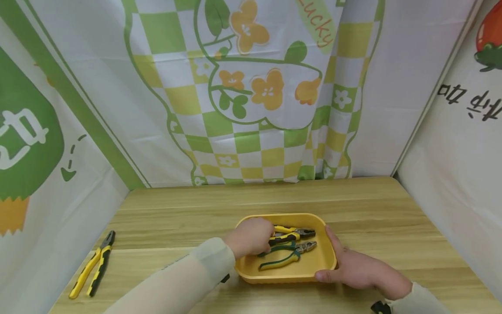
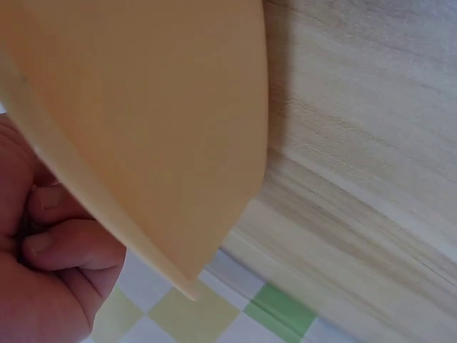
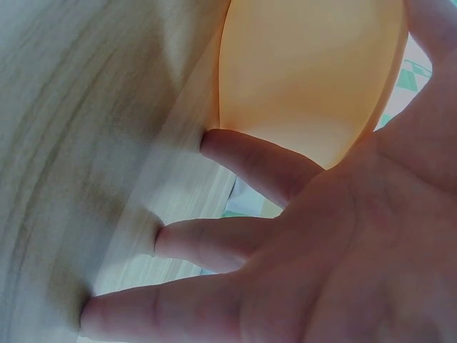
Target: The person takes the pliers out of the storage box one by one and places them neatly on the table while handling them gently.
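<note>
Two in yellow tray on counter: yellow-black pliers, green-handled pliers, side by side. Splayed right hand with straight fingers on counter, thumb at tray rim, presumably against sliding. Curled left hand over handles inside, grip unclear. Third pliers well apart, left.

Wood-grain tabletop is extending beneath right-hand grip; checked floral cloth is hanging beyond; arrow-printed sheet is standing far left, lettered sheet right.
</note>
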The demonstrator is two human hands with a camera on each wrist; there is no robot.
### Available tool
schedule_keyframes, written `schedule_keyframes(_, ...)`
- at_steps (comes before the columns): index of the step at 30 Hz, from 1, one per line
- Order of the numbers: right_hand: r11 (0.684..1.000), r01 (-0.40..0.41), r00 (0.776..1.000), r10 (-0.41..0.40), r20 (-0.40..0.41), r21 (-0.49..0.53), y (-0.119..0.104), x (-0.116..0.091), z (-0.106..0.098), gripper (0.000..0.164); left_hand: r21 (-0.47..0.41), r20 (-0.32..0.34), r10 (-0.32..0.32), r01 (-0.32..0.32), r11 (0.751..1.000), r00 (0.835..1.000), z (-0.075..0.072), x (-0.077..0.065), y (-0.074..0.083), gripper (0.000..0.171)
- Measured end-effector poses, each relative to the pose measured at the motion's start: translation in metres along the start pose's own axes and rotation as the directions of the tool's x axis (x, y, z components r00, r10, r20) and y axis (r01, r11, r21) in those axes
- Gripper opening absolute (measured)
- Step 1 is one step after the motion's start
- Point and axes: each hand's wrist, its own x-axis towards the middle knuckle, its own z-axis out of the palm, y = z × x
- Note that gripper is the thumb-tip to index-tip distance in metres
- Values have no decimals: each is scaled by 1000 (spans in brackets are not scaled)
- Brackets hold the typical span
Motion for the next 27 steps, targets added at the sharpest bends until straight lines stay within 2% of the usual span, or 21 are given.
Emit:
schedule_keyframes(6, 1000, 3, 1000, -3, 1, 6, 1, 1, 0, 127, 98, -23, 3, -1, 995, 1000, -3, 2, 4, 11)
schedule_keyframes(11, 1000, 6, 1000, -6, 5, 10, 2, 0, 0, 126, 172, -65, 24, -13, 985, 998, -6, 0, 8, 23)
schedule_keyframes(15, 1000, 9, 1000, -9, 7, 20, 1, 0, 0, 126, 268, -111, 56, -25, 963, 992, -7, 0, 10, 29)
schedule_keyframes(20, 1000, 7, 1000, -8, 14, 27, 0, 0, 0, 126, 362, -155, 69, -9, 932, 985, -4, 2, 12, 31)
schedule_keyframes(24, 1000, 3, 1000, -3, 19, 30, 0, 1, -1, 126, 390, -155, 57, 8, 921, 986, -2, 4, 13, 34)
schedule_keyframes(27, 1000, 1, 1000, -1, 20, 26, 0, 1, -1, 126, 402, -127, 53, 3, 916, 990, -1, 6, 13, 33)
